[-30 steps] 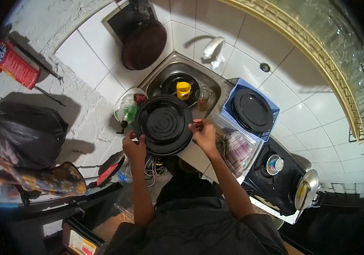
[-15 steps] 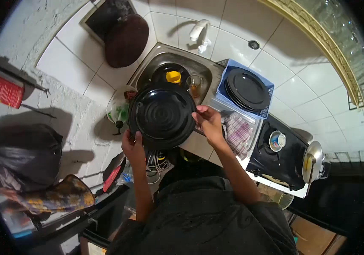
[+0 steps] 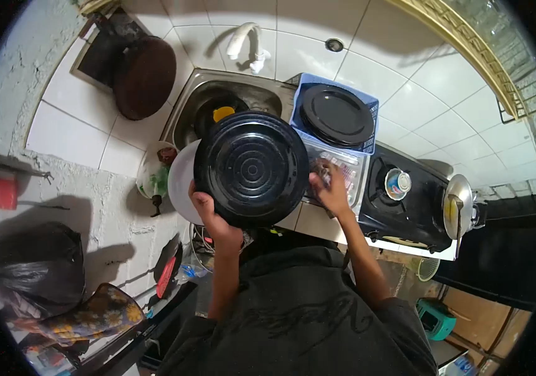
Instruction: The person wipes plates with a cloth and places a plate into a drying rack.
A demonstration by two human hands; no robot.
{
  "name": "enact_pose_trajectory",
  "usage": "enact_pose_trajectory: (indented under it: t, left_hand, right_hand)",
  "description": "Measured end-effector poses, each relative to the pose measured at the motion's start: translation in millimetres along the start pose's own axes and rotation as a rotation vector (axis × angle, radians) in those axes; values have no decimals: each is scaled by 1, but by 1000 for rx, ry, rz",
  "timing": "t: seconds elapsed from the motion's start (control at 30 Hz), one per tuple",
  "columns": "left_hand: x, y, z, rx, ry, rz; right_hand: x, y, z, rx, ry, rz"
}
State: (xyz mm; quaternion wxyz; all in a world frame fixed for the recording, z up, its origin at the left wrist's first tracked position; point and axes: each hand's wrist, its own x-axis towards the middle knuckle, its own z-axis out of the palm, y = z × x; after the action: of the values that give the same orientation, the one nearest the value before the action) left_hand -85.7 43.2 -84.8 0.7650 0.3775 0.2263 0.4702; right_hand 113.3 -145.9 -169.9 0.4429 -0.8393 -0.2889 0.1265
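Plate [image 3: 252, 169]: left hand [image 3: 221, 227] only now; right hand [image 3: 335, 193] apparently gripping cloth [image 3: 322, 168].

Plate [image 3: 252, 169] before sink [image 3: 265, 100], basket [image 3: 308, 81] right; stove [image 3: 427, 207] farther right

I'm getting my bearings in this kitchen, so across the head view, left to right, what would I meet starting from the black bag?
Black bag, pump bottle, held black plate, right hand, small container, metal pan.
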Motion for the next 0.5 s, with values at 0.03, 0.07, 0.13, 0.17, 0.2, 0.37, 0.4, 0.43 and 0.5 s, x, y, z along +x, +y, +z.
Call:
enact_pose_trajectory:
  t: [0.03,0.07,0.13,0.17,0.2,0.37,0.4,0.43,0.5]
  left_hand:
    - [1,-1,4,-40,-14,-19]
    - [2,0,9,-79,-26,-37]
    - [1,0,15,-129,-50,-68]
    - [1,0,17,-143,-63,-76]
    - [1,0,19,-156,-74,-83]
    - [-3,-10,26,-184,-60,-152]
    - [-2,-11,28,-158,-58,-155]
    - [-2,-11,32,-154,-74,-148]
    - [-3,-12,40,-145,-101,-129]
  right_hand:
    - [1,32,19,-288,36,-90]
    - [-1,51,29,-576,68,-179]
    - [-5,41,29,-576,-32,-121]
    - [-2,50,34,-599,-49,-139]
    - [0,56,38,-621,-69,-158]
    - [-2,93,42,-368,-23,-220]
    - [-1,92,36,-199,-5,-170]
    - [2,84,29,-30,10,-123]
    - [3,58,8,184,200,-2]
